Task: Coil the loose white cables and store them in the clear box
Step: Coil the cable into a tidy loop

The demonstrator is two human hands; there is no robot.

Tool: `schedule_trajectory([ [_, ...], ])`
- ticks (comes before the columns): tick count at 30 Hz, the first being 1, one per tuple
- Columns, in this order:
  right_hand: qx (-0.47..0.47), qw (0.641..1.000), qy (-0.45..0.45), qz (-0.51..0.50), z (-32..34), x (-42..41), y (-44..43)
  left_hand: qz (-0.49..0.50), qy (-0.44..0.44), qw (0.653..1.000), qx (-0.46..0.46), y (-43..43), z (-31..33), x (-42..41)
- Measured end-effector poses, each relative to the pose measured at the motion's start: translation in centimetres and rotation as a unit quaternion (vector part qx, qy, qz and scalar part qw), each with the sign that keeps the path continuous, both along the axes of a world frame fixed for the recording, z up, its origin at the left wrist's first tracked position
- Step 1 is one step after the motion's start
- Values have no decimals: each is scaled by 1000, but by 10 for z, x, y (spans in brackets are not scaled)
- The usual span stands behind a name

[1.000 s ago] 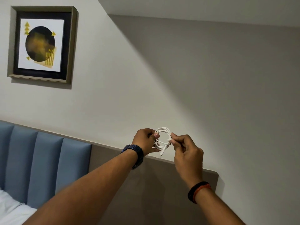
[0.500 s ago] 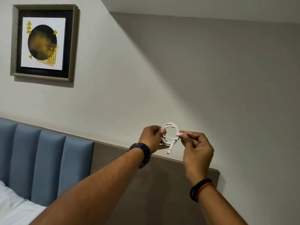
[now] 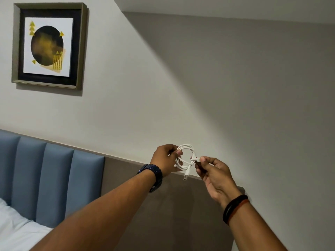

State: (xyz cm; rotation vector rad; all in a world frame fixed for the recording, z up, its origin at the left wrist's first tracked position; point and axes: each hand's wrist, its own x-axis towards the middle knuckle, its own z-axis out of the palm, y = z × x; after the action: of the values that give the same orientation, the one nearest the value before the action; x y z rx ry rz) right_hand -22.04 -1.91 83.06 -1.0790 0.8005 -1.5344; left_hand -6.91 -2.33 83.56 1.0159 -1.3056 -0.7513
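A white cable (image 3: 188, 150) is wound into a small round coil held up in front of the wall. My left hand (image 3: 165, 159) pinches the coil's left side between thumb and fingers. My right hand (image 3: 214, 173) pinches one cable end at the coil's right side. The other plug end hangs straight down below the coil. The clear box is not in view.
A blue padded headboard (image 3: 54, 176) and a brown panel (image 3: 163, 211) run along the wall below my hands. White bedding (image 3: 16, 230) shows at the bottom left. A framed picture (image 3: 48, 46) hangs high on the left wall.
My right hand has drawn the cable end out to the right, away from the coil. My left hand keeps hold of the coil. The dangling plug now hangs lower.
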Motion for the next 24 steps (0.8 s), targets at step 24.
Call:
schedule_trajectory([
  [24,243,964,79,79,-291,-67,-17,28,-69,972,224,-19,-311,-46],
])
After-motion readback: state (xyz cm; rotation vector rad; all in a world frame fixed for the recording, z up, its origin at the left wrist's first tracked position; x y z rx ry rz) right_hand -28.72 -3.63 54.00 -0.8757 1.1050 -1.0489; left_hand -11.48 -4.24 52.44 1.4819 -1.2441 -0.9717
